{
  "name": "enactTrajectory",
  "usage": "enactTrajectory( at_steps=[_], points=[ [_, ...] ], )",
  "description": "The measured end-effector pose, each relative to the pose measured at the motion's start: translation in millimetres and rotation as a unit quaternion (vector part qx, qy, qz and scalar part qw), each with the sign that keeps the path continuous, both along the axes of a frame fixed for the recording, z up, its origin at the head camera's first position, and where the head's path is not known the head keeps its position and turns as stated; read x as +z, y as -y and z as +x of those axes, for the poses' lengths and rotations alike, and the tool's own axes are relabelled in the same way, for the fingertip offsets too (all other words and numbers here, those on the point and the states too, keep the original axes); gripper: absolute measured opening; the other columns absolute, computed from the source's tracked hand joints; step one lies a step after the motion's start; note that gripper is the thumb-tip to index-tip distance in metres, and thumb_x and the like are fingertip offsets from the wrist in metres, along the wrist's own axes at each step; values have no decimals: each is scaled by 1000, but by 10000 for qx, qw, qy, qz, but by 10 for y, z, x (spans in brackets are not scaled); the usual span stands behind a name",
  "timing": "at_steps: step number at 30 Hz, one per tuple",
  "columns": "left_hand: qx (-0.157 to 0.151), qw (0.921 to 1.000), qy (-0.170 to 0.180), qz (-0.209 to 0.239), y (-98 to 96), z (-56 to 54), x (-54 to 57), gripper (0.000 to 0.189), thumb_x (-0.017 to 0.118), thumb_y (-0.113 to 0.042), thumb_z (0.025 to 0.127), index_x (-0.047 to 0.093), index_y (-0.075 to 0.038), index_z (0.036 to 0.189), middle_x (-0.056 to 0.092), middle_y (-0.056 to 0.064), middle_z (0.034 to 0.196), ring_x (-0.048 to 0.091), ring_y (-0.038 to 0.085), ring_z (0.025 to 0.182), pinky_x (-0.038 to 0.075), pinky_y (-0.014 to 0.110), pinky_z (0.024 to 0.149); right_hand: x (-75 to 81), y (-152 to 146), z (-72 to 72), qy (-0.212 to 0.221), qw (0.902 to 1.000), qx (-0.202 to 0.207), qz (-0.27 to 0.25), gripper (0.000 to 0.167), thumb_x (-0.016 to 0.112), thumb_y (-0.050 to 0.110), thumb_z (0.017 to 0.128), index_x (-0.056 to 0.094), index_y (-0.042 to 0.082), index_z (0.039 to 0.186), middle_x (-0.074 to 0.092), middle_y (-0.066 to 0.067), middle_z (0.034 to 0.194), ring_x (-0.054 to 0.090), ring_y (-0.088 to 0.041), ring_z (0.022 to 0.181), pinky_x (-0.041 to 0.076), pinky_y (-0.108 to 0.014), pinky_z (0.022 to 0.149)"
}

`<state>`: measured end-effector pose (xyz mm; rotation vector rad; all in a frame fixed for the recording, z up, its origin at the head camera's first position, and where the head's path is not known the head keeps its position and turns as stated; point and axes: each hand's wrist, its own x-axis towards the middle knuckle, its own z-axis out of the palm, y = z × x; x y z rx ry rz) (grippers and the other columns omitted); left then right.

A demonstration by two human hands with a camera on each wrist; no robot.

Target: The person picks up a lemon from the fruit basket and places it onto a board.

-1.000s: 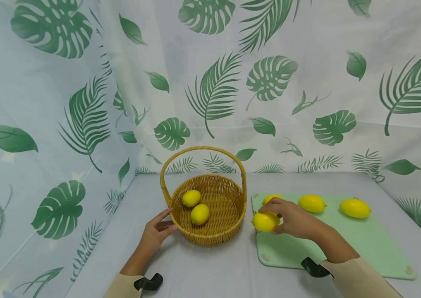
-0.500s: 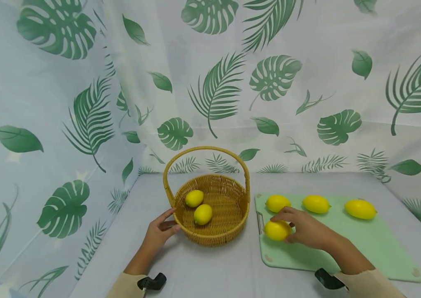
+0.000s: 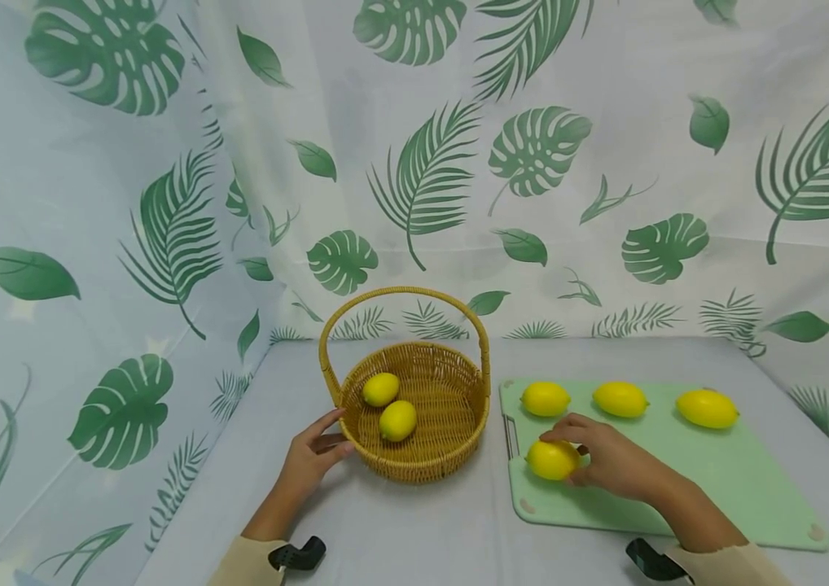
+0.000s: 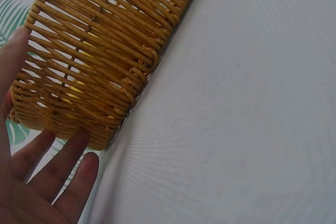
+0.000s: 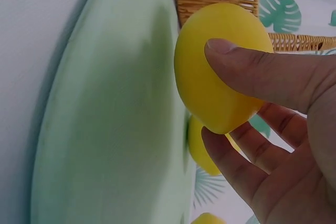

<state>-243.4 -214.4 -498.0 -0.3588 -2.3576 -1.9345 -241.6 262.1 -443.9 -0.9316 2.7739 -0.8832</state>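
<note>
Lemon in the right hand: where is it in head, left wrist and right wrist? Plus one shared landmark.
Head: the lemon is right of centre, lower half, in the right hand.
Left wrist: not in it.
Right wrist: upper half, right of centre, large.
Shared landmark: the wicker basket; left of the lemon in head, upper left in left wrist, behind the lemon along the top in right wrist.
</note>
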Motion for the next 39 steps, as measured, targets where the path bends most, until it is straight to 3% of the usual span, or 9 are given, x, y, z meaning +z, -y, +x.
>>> enactTrajectory(
  at_steps=[3,9,17,28,32,39],
  points=[
    [-29,10000,-32,-1,-26,55,92,64,74,-9,87,46,0,144,40,16,148,58,37,113,53,30,82,-30,-16,-3,9,10000,-48,-6,56,86,9,72,66,19,124,55,6,114,53,-12,96,53,-32,77],
    [-50,10000,-15,-1,-23,48,79,65,75,-11,87,45,-1,144,40,16,149,56,40,115,53,30,82,-59,-43,-11,114,9997,-173,91,57,86,11,71,66,21,124,54,8,114,53,-13,96,53,-35,80],
    [58,10000,55,30,45,-91,-156,63,74,-7,87,48,-6,144,42,11,148,58,36,114,53,30,81,-52,-70,-9,95,9999,-132,37,57,87,12,71,66,20,123,55,6,115,53,-14,96,53,-35,79],
    [-39,9995,-297,105,46,-105,-179,61,74,-5,86,48,0,141,44,16,146,61,35,109,54,31,79,-49,-59,-8,161,9997,-178,5,56,86,11,71,66,18,123,55,4,117,54,-18,99,53,-38,80],
    [-120,9996,-239,120,38,-91,-134,61,72,-2,87,46,1,142,40,19,148,58,40,112,54,31,80,-31,-52,-6,193,9997,-178,15,56,86,10,71,66,17,123,55,3,117,54,-19,101,53,-38,81],
    [-196,9995,-248,26,-20,44,95,61,73,-4,87,44,7,141,39,24,147,57,45,111,54,30,80,-25,-68,1,176,9997,-180,33,56,86,9,71,66,19,122,56,3,117,54,-19,101,53,-40,80]
  ],
)
